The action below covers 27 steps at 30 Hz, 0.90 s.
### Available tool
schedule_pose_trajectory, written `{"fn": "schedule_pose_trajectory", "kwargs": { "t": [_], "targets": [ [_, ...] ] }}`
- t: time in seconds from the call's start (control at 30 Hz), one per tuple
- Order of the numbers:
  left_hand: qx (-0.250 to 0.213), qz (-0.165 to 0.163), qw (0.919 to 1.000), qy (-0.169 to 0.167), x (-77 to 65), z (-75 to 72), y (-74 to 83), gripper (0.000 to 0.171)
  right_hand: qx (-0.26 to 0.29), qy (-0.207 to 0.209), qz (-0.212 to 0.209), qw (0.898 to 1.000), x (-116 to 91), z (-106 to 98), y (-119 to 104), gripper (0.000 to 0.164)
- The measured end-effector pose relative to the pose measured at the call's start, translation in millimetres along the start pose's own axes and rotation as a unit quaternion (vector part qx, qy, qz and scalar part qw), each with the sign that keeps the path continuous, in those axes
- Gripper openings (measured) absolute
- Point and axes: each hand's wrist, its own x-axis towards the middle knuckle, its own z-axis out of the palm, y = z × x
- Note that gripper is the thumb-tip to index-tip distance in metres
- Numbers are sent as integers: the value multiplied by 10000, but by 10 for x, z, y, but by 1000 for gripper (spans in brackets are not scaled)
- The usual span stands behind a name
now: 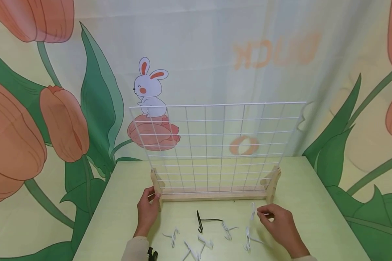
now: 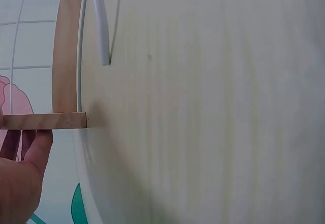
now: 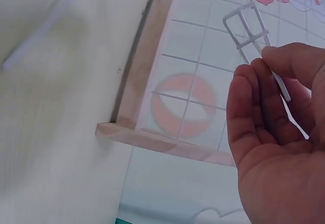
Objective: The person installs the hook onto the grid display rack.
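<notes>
A white wire grid panel (image 1: 212, 145) stands upright in a wooden stand (image 1: 212, 196) on the table. My left hand (image 1: 148, 208) holds the left end piece of that stand, its fingers along the outer side of the wood (image 2: 43, 121). Between thumb and fingertips, my right hand (image 1: 280, 224) pinches a white wire hook (image 3: 246, 23) by its straight prong. The hook's looped frame points up, in front of the grid's right part. On the table between the hands lie a black hook (image 1: 200, 221) and several white hooks (image 1: 174, 237).
The pale yellow table (image 1: 117, 210) ends behind the stand at a printed curtain (image 1: 199, 43) with tulips and a rabbit. A black object (image 1: 152, 253) shows at the left wrist. The right end piece (image 1: 273, 185) of the stand is near the right hand.
</notes>
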Motion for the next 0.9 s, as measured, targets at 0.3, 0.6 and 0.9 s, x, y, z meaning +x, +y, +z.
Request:
{"fn": "schedule_pose_trajectory", "kwargs": {
  "t": [0.3, 0.6, 0.9],
  "targets": [
    [136, 84, 9998, 155, -11, 26, -22, 30, 178, 759, 50, 9969, 103, -57, -150, 21],
    [71, 120, 9999, 91, -9, 26, -13, 31, 754, 1648, 130, 9833, 279, -157, -405, 20],
    [121, 160, 9998, 98, -13, 35, -10, 30, 1530, 2062, -25, 9665, 479, -331, -597, 15]
  ]
}}
